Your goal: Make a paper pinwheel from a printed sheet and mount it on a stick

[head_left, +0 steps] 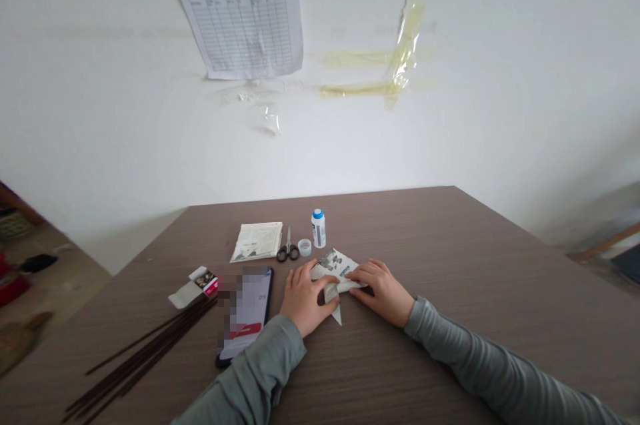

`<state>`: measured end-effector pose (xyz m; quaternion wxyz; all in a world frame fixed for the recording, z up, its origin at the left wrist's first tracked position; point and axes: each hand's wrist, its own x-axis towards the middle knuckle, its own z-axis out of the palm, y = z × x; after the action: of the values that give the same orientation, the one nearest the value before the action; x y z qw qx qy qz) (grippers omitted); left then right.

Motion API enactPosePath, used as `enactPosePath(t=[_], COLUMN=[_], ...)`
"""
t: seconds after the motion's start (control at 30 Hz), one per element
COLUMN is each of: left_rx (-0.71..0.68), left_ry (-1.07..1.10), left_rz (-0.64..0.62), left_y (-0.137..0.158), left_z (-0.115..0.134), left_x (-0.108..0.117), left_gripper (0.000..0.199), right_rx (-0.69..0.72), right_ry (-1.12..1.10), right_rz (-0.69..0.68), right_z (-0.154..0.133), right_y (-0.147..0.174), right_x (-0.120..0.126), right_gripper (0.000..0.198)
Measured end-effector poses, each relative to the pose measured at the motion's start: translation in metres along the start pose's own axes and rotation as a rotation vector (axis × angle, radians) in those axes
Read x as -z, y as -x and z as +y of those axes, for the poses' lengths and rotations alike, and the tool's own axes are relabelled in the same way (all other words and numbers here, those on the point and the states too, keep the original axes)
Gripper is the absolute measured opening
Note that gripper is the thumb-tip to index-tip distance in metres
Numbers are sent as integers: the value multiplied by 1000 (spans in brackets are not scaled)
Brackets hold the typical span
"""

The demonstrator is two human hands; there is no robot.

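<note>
A folded piece of newspaper (341, 267) lies on the table between my hands, with one narrow pointed flap sticking out toward me. My left hand (306, 298) grips its left side, thumb and forefinger by the flap. At the right corner, the thumb and fingers of my right hand (384, 288) pinch the paper. Just beyond my hands stand a white glue bottle (319, 230) with a blue cap and a small clear plastic cup (305, 247). Black-handled scissors (288, 250) lie beside the cup, near a stack of folded newspaper (258, 242).
A phone (246, 318) lies left of my left forearm. Farther left are an open small box (203, 283) and a bundle of thin dark sticks (145, 361). The brown table (450, 245) meets a white wall bearing a taped printed sheet (245, 28).
</note>
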<state>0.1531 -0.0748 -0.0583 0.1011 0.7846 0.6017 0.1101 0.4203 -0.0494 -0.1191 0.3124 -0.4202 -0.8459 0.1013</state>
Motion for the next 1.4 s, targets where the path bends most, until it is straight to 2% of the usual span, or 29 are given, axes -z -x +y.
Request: enactPosePath(t=[0.1, 0.3, 0.57, 0.97, 1.17, 1.4], left_rx=[-2, -12, -48, -31, 10, -54], left_ry=[7, 30, 14, 28, 38, 22], left_rz=[23, 47, 61, 100, 109, 85], left_y=[0, 0, 2, 0, 0, 2], left_z=[-3, -8, -7, -7, -10, -9], left_x=[-3, -6, -4, -11, -14, -10], left_gripper=[43, 63, 43, 41, 63, 45], right_rx=[-6, 10, 20, 10, 1, 9], right_ry=[-8, -18, 38, 27, 7, 35], right_rz=[-9, -20, -10, -22, -26, -31], right_z=[0, 2, -6, -4, -1, -5], right_y=[0, 0, -2, -2, -1, -2], right_x=[0, -1, 3, 0, 0, 1], right_gripper=[24, 22, 22, 20, 19, 21])
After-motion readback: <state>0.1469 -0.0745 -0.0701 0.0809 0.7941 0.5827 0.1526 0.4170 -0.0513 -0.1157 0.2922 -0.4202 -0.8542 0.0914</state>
